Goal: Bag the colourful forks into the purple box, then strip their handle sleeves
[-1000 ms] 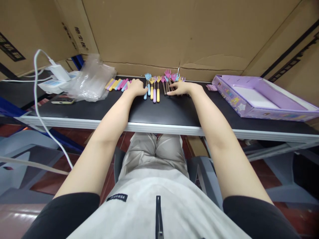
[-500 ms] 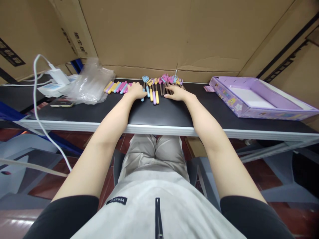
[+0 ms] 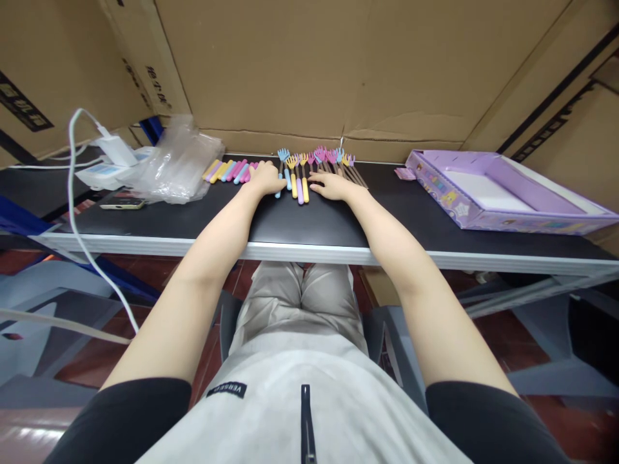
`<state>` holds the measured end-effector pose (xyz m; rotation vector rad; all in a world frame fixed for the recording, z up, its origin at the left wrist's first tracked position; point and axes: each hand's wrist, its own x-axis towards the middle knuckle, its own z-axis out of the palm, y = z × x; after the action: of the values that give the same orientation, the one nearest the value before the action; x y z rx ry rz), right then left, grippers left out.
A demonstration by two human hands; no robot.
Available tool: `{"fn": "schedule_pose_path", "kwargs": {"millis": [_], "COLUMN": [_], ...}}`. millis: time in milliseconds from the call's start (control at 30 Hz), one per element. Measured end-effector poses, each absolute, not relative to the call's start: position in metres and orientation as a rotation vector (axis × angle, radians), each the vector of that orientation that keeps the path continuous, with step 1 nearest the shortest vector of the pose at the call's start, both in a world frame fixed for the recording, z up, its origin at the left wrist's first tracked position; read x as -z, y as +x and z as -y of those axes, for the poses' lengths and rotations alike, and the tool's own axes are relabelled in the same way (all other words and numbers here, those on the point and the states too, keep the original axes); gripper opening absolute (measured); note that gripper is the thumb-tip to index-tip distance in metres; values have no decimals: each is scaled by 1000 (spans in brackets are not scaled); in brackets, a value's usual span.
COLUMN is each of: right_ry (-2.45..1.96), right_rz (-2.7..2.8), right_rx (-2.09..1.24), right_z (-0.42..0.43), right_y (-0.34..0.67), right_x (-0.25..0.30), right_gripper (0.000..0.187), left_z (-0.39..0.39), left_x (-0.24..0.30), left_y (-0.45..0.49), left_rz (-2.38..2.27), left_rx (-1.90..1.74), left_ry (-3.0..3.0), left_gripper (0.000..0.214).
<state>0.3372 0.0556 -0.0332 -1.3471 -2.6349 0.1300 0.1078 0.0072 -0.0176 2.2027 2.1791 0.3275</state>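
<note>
My left hand [image 3: 264, 178] rests over the right end of a row of coloured handles [image 3: 235, 171], fingers spread, its thumb beside a blue claw-headed back scratcher [image 3: 283, 156]. Just right of it, back scratchers with yellow handles [image 3: 293, 186] and a purple handle [image 3: 300, 193] lie side by side, heads away from me. My right hand [image 3: 333, 186] lies with its fingers apart over the thin rods of several more back scratchers [image 3: 321, 154], with pink, blue, yellow and purple heads. Its fingers partly hide those rods, and whether they grip any is hidden.
On the black tabletop [image 3: 309, 229], clear plastic bags [image 3: 176, 164] lie at the left, near a phone [image 3: 122, 202] and a white charger [image 3: 117, 149] with a cable. A purple box tray [image 3: 522, 221] sits at the right, beside a small pink packet [image 3: 405, 174]. Cardboard [image 3: 309, 77] walls the back.
My right hand has shifted left, towards the yellow-handled scratchers, uncovering more rods on its right side. My left hand stays almost in place.
</note>
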Motion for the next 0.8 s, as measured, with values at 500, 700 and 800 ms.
{"fn": "schedule_pose_path", "kwargs": {"millis": [500, 700, 800], "right_ry": [-1632, -1695, -1690], "right_rz": [2594, 2590, 2593], "right_rx": [-239, -249, -244], "right_z": [-35, -26, -28], "right_y": [329, 326, 327], "right_x": [19, 14, 15], "right_gripper": [61, 63, 63], "left_z": [-4, -2, -4], "left_x": [14, 14, 15], "left_y": [107, 110, 110], "left_rz": [-2211, -2215, -2210], "left_rx": [-398, -389, -422], "left_ry": [2178, 2178, 2169], "left_gripper": [59, 63, 61]}}
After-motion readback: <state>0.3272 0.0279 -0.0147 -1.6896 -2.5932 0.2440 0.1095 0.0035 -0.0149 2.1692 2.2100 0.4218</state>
